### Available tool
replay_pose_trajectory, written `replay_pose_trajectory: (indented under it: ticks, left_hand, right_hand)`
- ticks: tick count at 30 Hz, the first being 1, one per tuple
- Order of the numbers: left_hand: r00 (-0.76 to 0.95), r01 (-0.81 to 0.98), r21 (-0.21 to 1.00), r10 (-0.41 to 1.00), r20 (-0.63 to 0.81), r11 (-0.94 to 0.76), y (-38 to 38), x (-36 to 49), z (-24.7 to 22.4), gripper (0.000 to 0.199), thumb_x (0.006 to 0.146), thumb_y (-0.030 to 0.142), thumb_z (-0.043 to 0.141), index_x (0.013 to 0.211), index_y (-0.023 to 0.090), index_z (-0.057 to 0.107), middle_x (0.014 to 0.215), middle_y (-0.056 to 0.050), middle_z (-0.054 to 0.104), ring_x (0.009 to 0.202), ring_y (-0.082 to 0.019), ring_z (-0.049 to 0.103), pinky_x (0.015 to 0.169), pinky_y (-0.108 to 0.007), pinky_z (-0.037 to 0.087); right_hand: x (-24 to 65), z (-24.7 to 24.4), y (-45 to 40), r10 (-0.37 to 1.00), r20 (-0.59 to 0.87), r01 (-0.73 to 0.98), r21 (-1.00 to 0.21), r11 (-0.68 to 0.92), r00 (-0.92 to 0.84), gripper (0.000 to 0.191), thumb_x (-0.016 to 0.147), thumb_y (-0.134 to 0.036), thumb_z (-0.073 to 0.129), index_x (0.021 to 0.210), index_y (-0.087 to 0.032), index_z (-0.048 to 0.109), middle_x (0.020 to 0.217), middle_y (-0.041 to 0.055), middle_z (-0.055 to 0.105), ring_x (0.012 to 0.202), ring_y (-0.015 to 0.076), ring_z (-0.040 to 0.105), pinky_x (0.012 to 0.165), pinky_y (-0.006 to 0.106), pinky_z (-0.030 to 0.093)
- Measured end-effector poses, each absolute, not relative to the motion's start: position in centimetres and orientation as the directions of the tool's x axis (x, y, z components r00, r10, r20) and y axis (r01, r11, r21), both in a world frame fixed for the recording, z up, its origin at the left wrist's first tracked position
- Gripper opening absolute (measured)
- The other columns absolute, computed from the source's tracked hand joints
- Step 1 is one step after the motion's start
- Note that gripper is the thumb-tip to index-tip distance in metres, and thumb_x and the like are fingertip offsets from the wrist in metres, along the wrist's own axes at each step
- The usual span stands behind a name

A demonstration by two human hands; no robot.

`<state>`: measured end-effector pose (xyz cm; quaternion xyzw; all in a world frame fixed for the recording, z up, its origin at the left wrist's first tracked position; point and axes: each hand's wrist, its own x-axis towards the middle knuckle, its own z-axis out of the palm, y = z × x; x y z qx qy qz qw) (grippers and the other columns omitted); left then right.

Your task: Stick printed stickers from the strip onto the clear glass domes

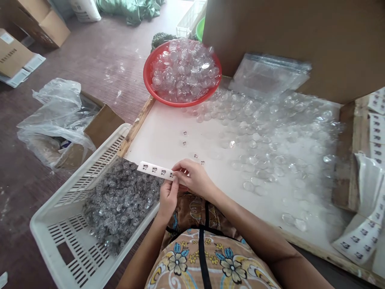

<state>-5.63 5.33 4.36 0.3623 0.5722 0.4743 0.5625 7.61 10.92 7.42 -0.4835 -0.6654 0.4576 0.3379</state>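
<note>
A white strip of stickers (159, 171), printed with a row of small dark figures, is held over the table's front left edge. My left hand (169, 196) pinches its right part from below, thumb on top. My right hand (192, 176) closes its fingers on the same end of the strip, by the last visible figure. Several loose small stickers (196, 156) lie on the white tabletop (162, 132) just beyond my hands. Many clear round plastic pieces (255, 140) are spread over the right and far parts of the table.
A red basin (146, 76) heaped with clear pieces stands at the back left. A white crate (45, 224) holding many dark-patterned pieces (126, 204) is at my left. Sticker sheets (357, 237) lie at the right edge. Clear bags (267, 76) lean on a brown board (294, 32).
</note>
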Motion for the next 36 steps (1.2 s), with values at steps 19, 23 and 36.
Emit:
replay_pose_trajectory:
  ticks: [19, 23, 36]
  left_hand:
    - [-0.051, -0.14, 0.921, 0.926, -0.373, 0.363, 6.2, -4.5, 4.6, 0.035, 0.075, 0.048, 0.076, 0.083, 0.016, 0.065, 0.071, -0.002, 0.067, 0.053, -0.015, 0.063, 0.051, -0.026, 0.055]
    - [-0.044, -0.135, 0.916, 0.921, -0.386, 0.377, 6.2, -4.5, 4.4, 0.036, 0.075, 0.049, 0.076, 0.081, 0.016, 0.063, 0.067, -0.002, 0.065, 0.051, -0.015, 0.062, 0.05, -0.027, 0.055]
    - [-0.045, -0.112, 0.92, 0.923, -0.382, 0.376, 6.4, -4.5, 4.5, 0.033, 0.077, 0.045, 0.075, 0.087, 0.015, 0.067, 0.067, -0.003, 0.068, 0.055, -0.018, 0.066, 0.05, -0.027, 0.055]
  right_hand:
    - [7.9, 7.1, 11.0, 0.971, -0.024, 0.424, -0.902, 0.081, -0.237, 0.011, 0.084, -0.011, 0.061, 0.088, -0.021, 0.064, 0.086, 0.0024, 0.068, 0.082, 0.0174, 0.061, 0.074, 0.029, 0.046]
    - [8.0, 6.9, 11.2, 0.972, 0.0, 0.444, -0.89, 0.107, -0.234, 0.011, 0.083, -0.011, 0.063, 0.081, -0.021, 0.064, 0.081, 0.0015, 0.068, 0.08, 0.018, 0.061, 0.074, 0.03, 0.045]
    - [9.5, 7.1, 11.4, 0.985, 0.082, 0.322, -0.938, 0.128, -0.152, 0.007, 0.091, -0.023, 0.047, 0.085, -0.022, 0.05, 0.082, 0.0045, 0.06, 0.078, 0.0191, 0.055, 0.07, 0.032, 0.045]
